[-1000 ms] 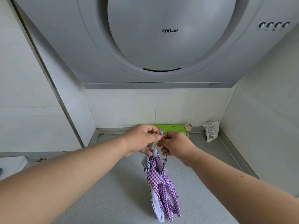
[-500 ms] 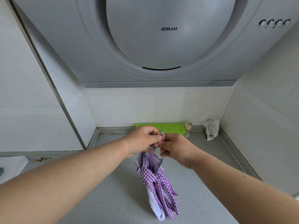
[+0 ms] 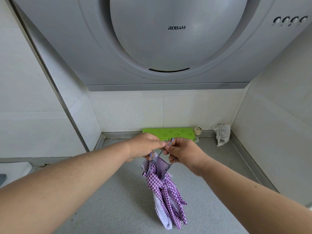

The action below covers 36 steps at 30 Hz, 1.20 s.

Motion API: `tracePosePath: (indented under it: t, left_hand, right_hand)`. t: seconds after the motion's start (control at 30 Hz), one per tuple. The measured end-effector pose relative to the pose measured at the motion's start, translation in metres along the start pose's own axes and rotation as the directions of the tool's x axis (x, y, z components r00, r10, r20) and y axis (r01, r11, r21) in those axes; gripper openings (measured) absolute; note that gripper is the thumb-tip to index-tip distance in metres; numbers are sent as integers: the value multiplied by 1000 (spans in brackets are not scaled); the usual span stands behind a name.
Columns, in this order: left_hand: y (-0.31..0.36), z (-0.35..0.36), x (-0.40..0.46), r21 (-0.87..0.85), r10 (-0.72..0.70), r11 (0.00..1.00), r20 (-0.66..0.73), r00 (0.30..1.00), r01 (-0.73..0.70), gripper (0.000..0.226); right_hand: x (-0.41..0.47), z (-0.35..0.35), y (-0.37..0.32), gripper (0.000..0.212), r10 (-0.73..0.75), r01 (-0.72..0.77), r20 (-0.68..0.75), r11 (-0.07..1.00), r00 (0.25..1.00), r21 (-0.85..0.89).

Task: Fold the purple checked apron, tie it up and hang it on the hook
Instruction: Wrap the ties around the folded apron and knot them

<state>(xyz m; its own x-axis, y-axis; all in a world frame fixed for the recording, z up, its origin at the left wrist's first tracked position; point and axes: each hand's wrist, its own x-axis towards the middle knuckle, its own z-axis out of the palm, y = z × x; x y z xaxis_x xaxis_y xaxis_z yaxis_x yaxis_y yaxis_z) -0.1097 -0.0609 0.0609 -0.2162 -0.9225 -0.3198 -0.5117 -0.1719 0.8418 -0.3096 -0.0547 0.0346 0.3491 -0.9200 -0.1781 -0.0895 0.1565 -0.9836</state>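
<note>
Pinching one cord loop (image 3: 170,142), two hands, left (image 3: 145,146) and right (image 3: 183,152), dangle one apron (image 3: 164,191).

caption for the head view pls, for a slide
Both hands, left hand and right hand, pinch the cord of the tied apron dangling above the counter.

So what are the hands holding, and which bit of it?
Both hands, left hand and right hand, pinch the thin strap loop at the top of the purple checked apron, whose bundled cloth hangs below.
</note>
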Motion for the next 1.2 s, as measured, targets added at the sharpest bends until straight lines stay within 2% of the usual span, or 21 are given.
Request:
tracePosePath:
  t: [0.1, 0.27, 0.4, 0.53, 0.67, 0.77, 0.87, 0.97, 1.0, 1.1, 1.2]
  left_hand:
    - [0, -4, -2, 126, 27, 992, 22, 999, -29, 12]
    - [5, -9, -5, 336, 126, 933, 39, 991, -132, 7]
    - [9, -12, -3, 455, 171, 877, 3, 985, -154, 11]
    - [7, -14, -3, 448, 171, 882, -13, 985, -147, 17]
    - [8, -10, -3, 450, 163, 883, -30, 986, -132, 19]
    - [10, -8, -3, 401, 124, 911, -40, 991, -98, 19]
    - [10, -8, -2, 336, 85, 940, -40, 996, -67, 19]
    - [9, -8, -1, 276, 69, 959, -19, 997, -61, 16]
    - [10, -8, -1, 271, 68, 961, -14, 998, -62, 14]
    - [12, -9, -2, 296, 51, 954, 13, 999, -52, 12]
    - [11, -10, -2, 324, 23, 945, 42, 999, -36, 10]
  right_hand:
    - [0, 1, -1, 2, -19, 19, 2, 1000, 1000, 6]
    - [1, 3, -3, 6, -40, 41, 19, 998, 999, -43]
    - [1, 4, -3, 9, -41, 44, 44, 996, 998, -74]
    - [1, 5, -4, 22, -21, 25, 45, 997, 999, -79]
    - [3, 7, -2, 17, -53, 50, -16, 989, 998, -138]
    - [4, 6, 1, 30, -100, 82, -72, 970, 992, -229]
    - [2, 3, 2, 33, -189, 170, -3, 887, 982, -429]
    - [1, 4, 2, 31, -211, 208, 73, 740, 975, -640]
    - [1, 5, 2, 32, -217, 208, 71, 716, 974, -666]
    - [3, 8, 3, 32, -238, 192, 18, 732, 971, -654]
    - [6, 11, 6, 24, -247, 202, 32, 705, 969, -680]
